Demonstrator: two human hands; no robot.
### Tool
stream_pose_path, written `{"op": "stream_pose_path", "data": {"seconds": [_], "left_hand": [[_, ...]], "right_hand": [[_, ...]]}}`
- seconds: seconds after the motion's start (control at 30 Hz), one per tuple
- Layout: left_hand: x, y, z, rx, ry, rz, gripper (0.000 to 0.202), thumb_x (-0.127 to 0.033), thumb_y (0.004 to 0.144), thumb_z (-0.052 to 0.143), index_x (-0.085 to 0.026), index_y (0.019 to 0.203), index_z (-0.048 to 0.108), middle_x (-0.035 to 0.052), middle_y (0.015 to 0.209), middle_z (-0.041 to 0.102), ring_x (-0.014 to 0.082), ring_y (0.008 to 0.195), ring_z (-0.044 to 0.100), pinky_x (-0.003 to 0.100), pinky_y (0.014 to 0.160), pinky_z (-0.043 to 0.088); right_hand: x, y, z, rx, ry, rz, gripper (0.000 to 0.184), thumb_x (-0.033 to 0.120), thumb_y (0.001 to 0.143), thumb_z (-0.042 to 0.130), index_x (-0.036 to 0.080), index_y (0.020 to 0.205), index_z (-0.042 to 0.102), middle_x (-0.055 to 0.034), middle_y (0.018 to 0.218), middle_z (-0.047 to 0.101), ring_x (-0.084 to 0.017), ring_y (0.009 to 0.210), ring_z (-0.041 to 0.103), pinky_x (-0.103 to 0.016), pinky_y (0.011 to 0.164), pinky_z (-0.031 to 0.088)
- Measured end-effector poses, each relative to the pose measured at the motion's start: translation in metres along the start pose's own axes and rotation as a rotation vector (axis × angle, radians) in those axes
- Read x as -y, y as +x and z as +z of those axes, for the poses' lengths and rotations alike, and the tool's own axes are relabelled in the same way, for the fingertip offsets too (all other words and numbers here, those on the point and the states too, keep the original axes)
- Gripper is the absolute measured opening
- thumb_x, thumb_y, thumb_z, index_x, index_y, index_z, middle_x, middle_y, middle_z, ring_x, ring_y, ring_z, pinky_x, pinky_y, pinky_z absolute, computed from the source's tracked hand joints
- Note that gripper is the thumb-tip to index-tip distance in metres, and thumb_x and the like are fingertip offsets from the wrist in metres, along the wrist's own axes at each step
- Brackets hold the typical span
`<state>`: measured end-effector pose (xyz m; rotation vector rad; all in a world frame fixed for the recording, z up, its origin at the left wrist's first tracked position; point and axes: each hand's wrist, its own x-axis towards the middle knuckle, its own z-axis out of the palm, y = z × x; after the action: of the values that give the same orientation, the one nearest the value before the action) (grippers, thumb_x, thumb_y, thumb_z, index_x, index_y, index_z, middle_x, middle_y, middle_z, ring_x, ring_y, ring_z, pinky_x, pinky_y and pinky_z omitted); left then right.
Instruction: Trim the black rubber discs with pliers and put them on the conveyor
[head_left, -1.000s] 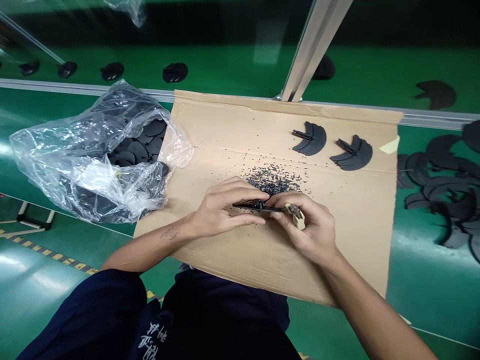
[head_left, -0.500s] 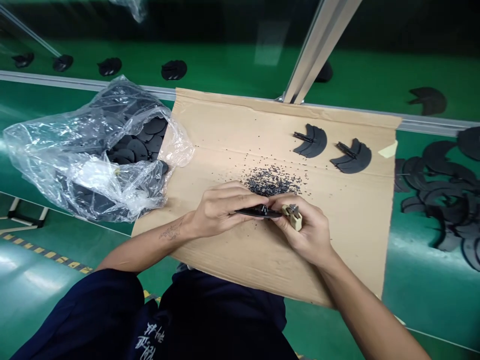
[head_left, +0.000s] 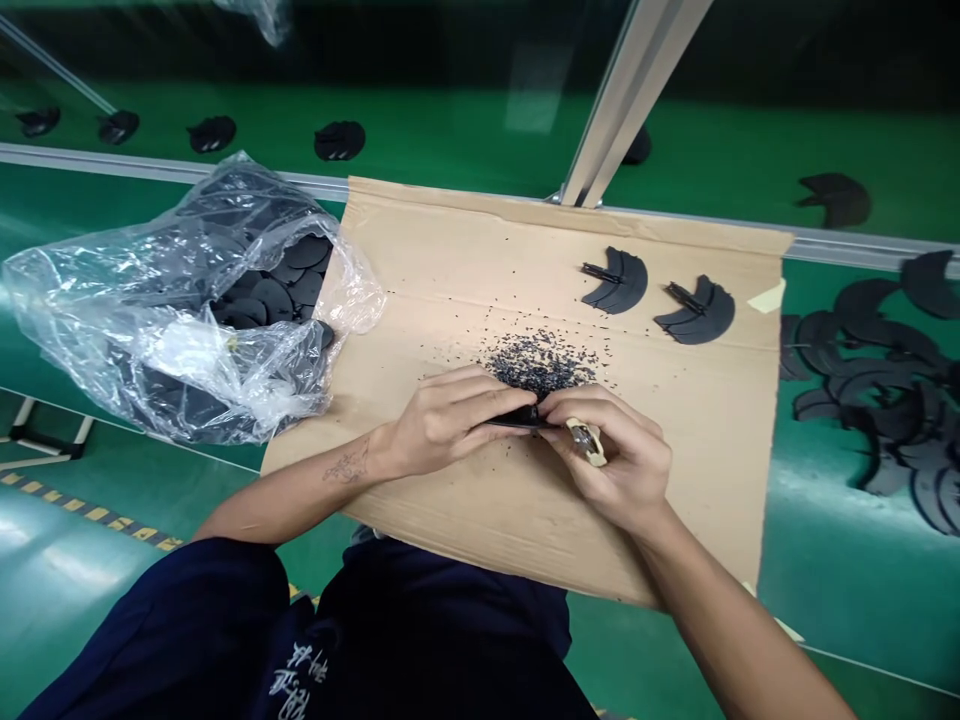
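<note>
Bag (head_left: 82, 300) of crinkled plastic holds discs (head_left: 273, 300); left fingers (head_left: 476, 407) pinch a black piece (head_left: 519, 416), right fingers (head_left: 600, 411) grip a cream tool (head_left: 586, 441).

A green table (head_left: 817, 550) meets a metal rail (head_left: 862, 242) at the back, where a pale metal post (head_left: 637, 95) stands. Beyond, green gives way to near-black. At lower left, light glares on the shiny green floor (head_left: 64, 565), near yellow-and-dark striped tape (head_left: 90, 509).
</note>
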<state>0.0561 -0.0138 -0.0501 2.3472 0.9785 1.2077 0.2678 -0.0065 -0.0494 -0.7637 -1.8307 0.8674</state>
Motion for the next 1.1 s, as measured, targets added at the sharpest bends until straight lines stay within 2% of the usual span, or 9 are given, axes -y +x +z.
{"op": "stream_pose_path", "data": {"seconds": [0.2, 0.37, 0.5, 0.6, 0.7, 0.77, 0.87, 0.97, 1.1], "left_hand": [[-0.001, -0.002, 0.005, 0.0, -0.16, -0.092, 0.027, -0.028, 0.094, 0.067, -0.014, 0.117, 0.068, 0.0087, 0.095, 0.077, 0.0148, 0.086, 0.072, 0.028, 0.078, 0.059], [-0.003, -0.002, 0.005, 0.034, -0.403, -0.306, 0.026, -0.033, 0.094, 0.066, -0.018, 0.114, 0.072, 0.0077, 0.098, 0.077, 0.0142, 0.089, 0.072, 0.025, 0.079, 0.058], [-0.003, -0.001, 0.004, -0.001, -0.489, -0.312, 0.027, -0.035, 0.092, 0.068, -0.021, 0.115, 0.074, 0.0092, 0.11, 0.073, 0.017, 0.104, 0.068, 0.031, 0.092, 0.056], [-0.002, 0.0, -0.001, -0.002, -0.518, -0.304, 0.036, -0.042, 0.089, 0.071, -0.023, 0.119, 0.074, 0.009, 0.11, 0.071, 0.0167, 0.103, 0.066, 0.031, 0.091, 0.056], [0.001, 0.003, -0.008, 0.056, -0.625, -0.294, 0.047, -0.056, 0.097, 0.052, -0.02, 0.117, 0.075, 0.0111, 0.108, 0.072, 0.0176, 0.102, 0.066, 0.033, 0.091, 0.056], [0.003, 0.006, -0.012, 0.099, -0.671, -0.322, 0.041, -0.049, 0.1, 0.051, -0.019, 0.11, 0.077, 0.0111, 0.105, 0.073, 0.0168, 0.1, 0.068, 0.031, 0.089, 0.056], [0.005, 0.009, -0.014, 0.133, -0.701, -0.352, 0.018, -0.034, 0.09, 0.072, -0.018, 0.095, 0.079, 0.0082, 0.094, 0.074, 0.0138, 0.088, 0.069, 0.025, 0.08, 0.058], [0.004, 0.008, -0.012, 0.148, -0.72, -0.372, 0.017, -0.034, 0.085, 0.078, -0.016, 0.085, 0.078, 0.0078, 0.086, 0.073, 0.0127, 0.08, 0.069, 0.022, 0.073, 0.058], [0.001, 0.007, -0.008, 0.136, -0.718, -0.381, 0.02, -0.036, 0.086, 0.076, -0.017, 0.083, 0.079, 0.0085, 0.085, 0.074, 0.0133, 0.08, 0.069, 0.023, 0.073, 0.059]], "right_hand": [[-0.001, 0.001, 0.0, -0.012, 0.016, 0.003, 0.018, 0.008, 0.084, 0.071, 0.023, 0.092, 0.067, -0.0037, 0.089, 0.071, -0.016, 0.08, 0.069, -0.03, 0.071, 0.057], [0.001, 0.002, -0.001, 0.001, 0.008, 0.004, 0.019, 0.012, 0.081, 0.077, 0.022, 0.094, 0.067, -0.004, 0.089, 0.069, -0.017, 0.079, 0.067, -0.03, 0.069, 0.056], [0.001, 0.001, -0.003, 0.002, -0.03, -0.045, 0.021, 0.006, 0.083, 0.07, 0.022, 0.097, 0.066, -0.0052, 0.091, 0.069, -0.016, 0.08, 0.067, -0.03, 0.069, 0.055], [0.0, 0.0, -0.004, 0.007, -0.071, -0.102, 0.021, 0.005, 0.085, 0.066, 0.02, 0.099, 0.065, -0.0068, 0.093, 0.069, -0.017, 0.082, 0.067, -0.03, 0.07, 0.056], [-0.001, 0.0, -0.005, 0.027, -0.073, -0.131, 0.018, 0.006, 0.087, 0.064, 0.019, 0.1, 0.065, -0.0082, 0.094, 0.069, -0.018, 0.084, 0.068, -0.032, 0.071, 0.057], [-0.001, 0.0, -0.005, 0.039, -0.058, -0.125, 0.017, 0.007, 0.088, 0.063, 0.02, 0.1, 0.065, -0.0083, 0.094, 0.069, -0.019, 0.085, 0.069, -0.032, 0.071, 0.058], [0.0, 0.002, -0.005, 0.06, -0.021, -0.095, 0.016, 0.008, 0.088, 0.064, 0.02, 0.098, 0.066, -0.0077, 0.094, 0.07, -0.018, 0.084, 0.069, -0.031, 0.072, 0.058], [0.002, 0.004, -0.004, 0.063, 0.055, -0.046, 0.013, 0.011, 0.087, 0.068, 0.021, 0.096, 0.068, -0.0071, 0.093, 0.07, -0.018, 0.084, 0.069, -0.031, 0.072, 0.058], [0.003, 0.004, -0.002, 0.062, 0.122, 0.018, 0.007, 0.017, 0.087, 0.071, 0.021, 0.093, 0.068, -0.0067, 0.09, 0.071, -0.018, 0.081, 0.069, -0.031, 0.07, 0.057]]}}
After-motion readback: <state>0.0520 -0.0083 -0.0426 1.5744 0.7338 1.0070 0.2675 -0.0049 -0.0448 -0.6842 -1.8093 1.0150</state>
